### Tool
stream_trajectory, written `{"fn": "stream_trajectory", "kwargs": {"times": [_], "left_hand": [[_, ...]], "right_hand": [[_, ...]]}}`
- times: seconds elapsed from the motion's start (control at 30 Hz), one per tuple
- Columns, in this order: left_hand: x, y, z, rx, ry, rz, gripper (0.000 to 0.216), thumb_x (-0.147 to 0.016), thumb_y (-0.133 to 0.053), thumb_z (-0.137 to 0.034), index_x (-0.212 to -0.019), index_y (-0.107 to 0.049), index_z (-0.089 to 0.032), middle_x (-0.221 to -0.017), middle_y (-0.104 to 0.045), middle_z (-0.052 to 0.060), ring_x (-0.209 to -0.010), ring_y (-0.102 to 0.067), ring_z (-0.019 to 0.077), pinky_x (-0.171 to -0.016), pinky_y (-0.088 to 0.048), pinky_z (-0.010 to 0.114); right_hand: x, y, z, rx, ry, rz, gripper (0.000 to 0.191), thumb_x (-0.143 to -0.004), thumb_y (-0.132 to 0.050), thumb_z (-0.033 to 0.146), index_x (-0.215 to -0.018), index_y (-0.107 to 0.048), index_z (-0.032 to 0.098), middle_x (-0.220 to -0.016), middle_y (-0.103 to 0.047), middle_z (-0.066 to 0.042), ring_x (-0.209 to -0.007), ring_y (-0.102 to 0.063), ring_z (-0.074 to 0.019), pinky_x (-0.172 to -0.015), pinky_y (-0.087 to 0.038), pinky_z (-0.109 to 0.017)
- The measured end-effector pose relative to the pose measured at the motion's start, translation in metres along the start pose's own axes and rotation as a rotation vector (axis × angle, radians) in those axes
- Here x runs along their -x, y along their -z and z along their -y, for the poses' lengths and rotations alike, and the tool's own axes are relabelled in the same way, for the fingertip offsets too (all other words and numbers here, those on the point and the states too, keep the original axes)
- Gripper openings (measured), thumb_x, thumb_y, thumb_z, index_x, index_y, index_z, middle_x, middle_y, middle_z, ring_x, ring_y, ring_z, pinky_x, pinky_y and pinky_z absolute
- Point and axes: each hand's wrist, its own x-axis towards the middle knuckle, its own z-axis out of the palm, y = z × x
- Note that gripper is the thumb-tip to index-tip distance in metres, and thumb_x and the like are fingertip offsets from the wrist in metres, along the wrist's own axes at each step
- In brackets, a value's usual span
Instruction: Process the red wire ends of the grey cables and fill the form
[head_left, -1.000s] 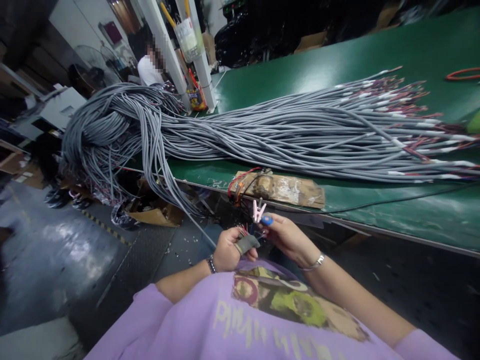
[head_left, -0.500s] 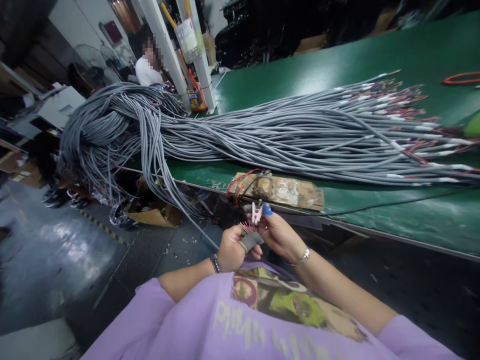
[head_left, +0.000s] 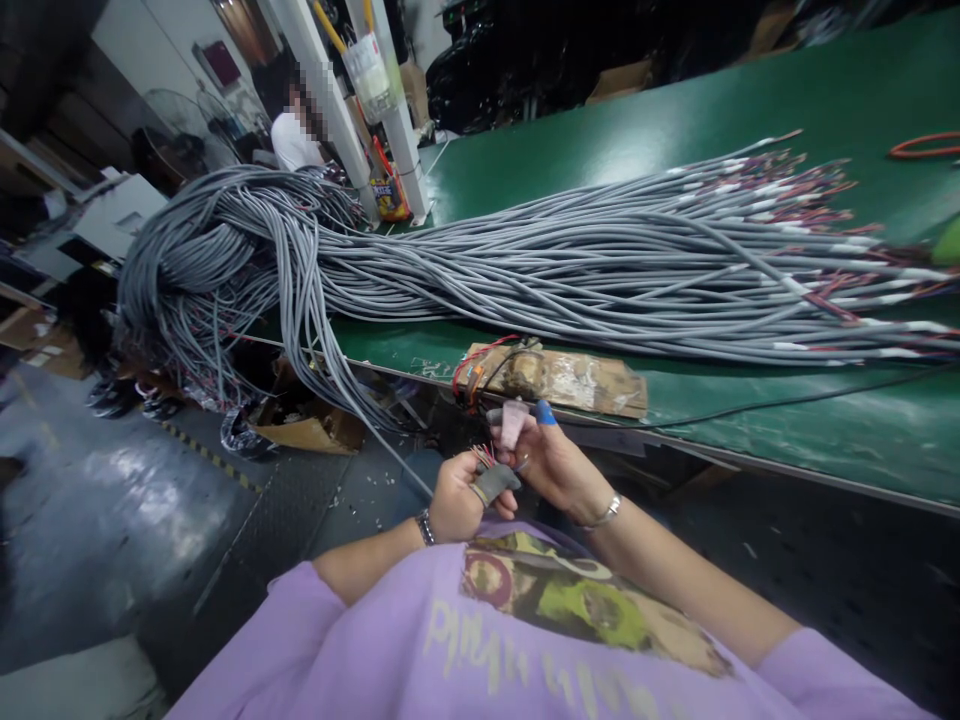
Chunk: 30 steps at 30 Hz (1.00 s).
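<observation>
Below the green table's front edge, my left hand [head_left: 459, 498] is closed on the stripped end of a grey cable [head_left: 390, 440], with thin coloured wires fanning out above a grey thumb cover. My right hand [head_left: 551, 462] sits just to the right of it, almost touching. Its fingers, one tipped with a blue cover, pinch a small pink clip [head_left: 513, 422] over those wire ends. The cable runs up and left to the large bundle of grey cables [head_left: 540, 265] lying across the green table [head_left: 750, 420].
A taped cardboard block with red wires [head_left: 559, 377] lies on the table edge above my hands. The cable bundle droops off the table's left end over cardboard scraps on the floor. White posts [head_left: 405, 130] and another person [head_left: 292, 135] are at the back left.
My right hand has risen slightly with the pink clip, whose jaws stood apart earlier and now look closed together. My left hand keeps its hold on the cable end.
</observation>
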Motion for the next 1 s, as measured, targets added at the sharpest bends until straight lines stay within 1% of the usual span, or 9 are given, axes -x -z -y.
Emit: {"fn": "stream_trajectory", "kwargs": {"times": [0.1, 0.2, 0.27, 0.4, 0.47, 0.57, 0.8, 0.9, 1.0], "left_hand": [[0.006, 0.008, -0.004, -0.145, -0.159, -0.018, 0.048, -0.06, -0.071, -0.064, -0.06, -0.058, -0.018, -0.049, -0.06, 0.003, -0.042, -0.053, 0.0133, -0.046, -0.045, 0.027], [0.006, 0.018, -0.005, -0.405, -0.466, -0.07, 0.032, -0.067, -0.071, -0.05, -0.058, -0.062, -0.02, -0.053, -0.062, 0.004, -0.049, -0.056, 0.0143, -0.053, -0.044, 0.027], [0.002, 0.024, -0.003, -0.568, -0.676, -0.12, 0.027, -0.068, -0.071, -0.044, -0.058, -0.063, -0.02, -0.053, -0.06, 0.004, -0.051, -0.055, 0.0141, -0.055, -0.042, 0.027], [-0.009, 0.029, 0.005, -0.776, -1.077, -0.221, 0.029, -0.072, -0.066, -0.047, -0.061, -0.059, -0.021, -0.051, -0.056, 0.001, -0.048, -0.05, 0.0125, -0.053, -0.037, 0.026], [-0.013, 0.029, 0.007, -0.842, -1.206, -0.238, 0.025, -0.079, -0.059, -0.04, -0.064, -0.056, -0.02, -0.052, -0.055, 0.0, -0.047, -0.049, 0.012, -0.052, -0.036, 0.026], [-0.015, 0.027, 0.007, -0.912, -1.255, -0.241, 0.022, -0.084, -0.052, -0.032, -0.065, -0.053, -0.02, -0.051, -0.054, 0.0, -0.046, -0.047, 0.0114, -0.051, -0.034, 0.027], [-0.016, 0.023, 0.005, -0.922, -1.257, -0.177, 0.023, -0.083, -0.052, -0.032, -0.063, -0.05, -0.021, -0.049, -0.051, 0.0, -0.044, -0.045, 0.0119, -0.048, -0.032, 0.027], [-0.017, 0.022, 0.005, -0.929, -1.248, -0.182, 0.022, -0.082, -0.051, -0.029, -0.062, -0.048, -0.021, -0.048, -0.05, -0.001, -0.043, -0.044, 0.012, -0.048, -0.031, 0.027], [-0.016, 0.023, 0.004, -0.922, -1.258, -0.183, 0.023, -0.082, -0.051, -0.029, -0.061, -0.045, -0.022, -0.048, -0.049, -0.001, -0.043, -0.042, 0.0121, -0.047, -0.03, 0.028]], "right_hand": [[0.001, 0.002, 0.004, -0.001, -0.004, 0.016, 0.042, -0.068, -0.071, 0.062, -0.078, -0.071, 0.021, -0.071, -0.067, -0.002, -0.06, -0.055, -0.0122, -0.053, -0.043, -0.023], [0.0, 0.002, 0.006, 0.013, 0.017, 0.0, 0.038, -0.058, -0.081, 0.054, -0.073, -0.071, 0.021, -0.067, -0.066, 0.0, -0.059, -0.055, -0.0105, -0.053, -0.043, -0.021], [-0.001, 0.002, 0.006, 0.034, 0.042, -0.015, 0.038, -0.054, -0.084, 0.052, -0.071, -0.071, 0.02, -0.064, -0.066, 0.001, -0.057, -0.054, -0.0094, -0.053, -0.043, -0.02], [-0.001, 0.001, 0.004, 0.041, 0.063, -0.015, 0.04, -0.056, -0.082, 0.055, -0.071, -0.072, 0.019, -0.066, -0.067, 0.0, -0.059, -0.055, -0.0102, -0.053, -0.044, -0.021], [-0.002, 0.001, 0.003, 0.016, 0.03, -0.011, 0.04, -0.056, -0.082, 0.055, -0.072, -0.072, 0.02, -0.07, -0.069, -0.002, -0.061, -0.057, -0.0112, -0.054, -0.045, -0.022], [-0.004, 0.001, 0.002, -0.038, -0.024, -0.028, 0.037, -0.057, -0.084, 0.052, -0.074, -0.073, 0.021, -0.07, -0.07, -0.001, -0.062, -0.058, -0.0109, -0.053, -0.045, -0.021], [-0.007, -0.006, 0.001, -0.118, 0.019, -0.101, 0.028, -0.056, -0.088, 0.04, -0.069, -0.072, 0.021, -0.065, -0.069, 0.002, -0.061, -0.059, -0.0093, -0.057, -0.047, -0.019], [-0.007, -0.006, -0.001, -0.118, -0.002, -0.111, 0.029, -0.057, -0.087, 0.042, -0.069, -0.072, 0.02, -0.065, -0.068, 0.001, -0.059, -0.057, -0.0091, -0.054, -0.045, -0.02], [-0.007, -0.004, -0.002, -0.119, -0.03, -0.099, 0.03, -0.063, -0.082, 0.048, -0.068, -0.071, 0.02, -0.066, -0.068, 0.001, -0.06, -0.057, -0.0102, -0.054, -0.044, -0.021]]}}
